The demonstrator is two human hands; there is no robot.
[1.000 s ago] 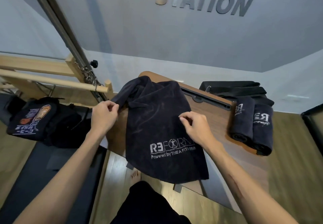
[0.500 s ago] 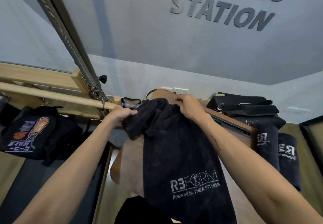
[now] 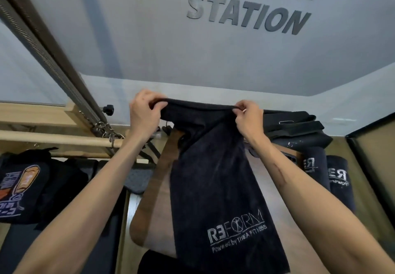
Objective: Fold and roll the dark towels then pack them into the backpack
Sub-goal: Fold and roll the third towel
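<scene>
Two rolled towels [image 3: 327, 175] lie finished on the wooden table [image 3: 149, 205], while the left hand [image 3: 143, 111] and right hand [image 3: 248, 115] pinch an unfolded towel [image 3: 220, 188] by its top edge, and the backpack [image 3: 32, 188] waits unpacked.

pilates studio: "station" wall lettering [image 3: 248, 15], spring [image 3: 42, 53], wooden bar [image 3: 53, 139].

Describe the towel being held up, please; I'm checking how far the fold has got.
The towel is dark, near-black terry-like cloth with pale "REFORM" lettering and a smaller line beneath, low on its face. It hangs lengthwise, unrolled, its top edge stretched roughly level between the left hand and right hand, each pinching a top corner. Its left side looks bunched near the top. It hangs in front of a wooden board.
</scene>
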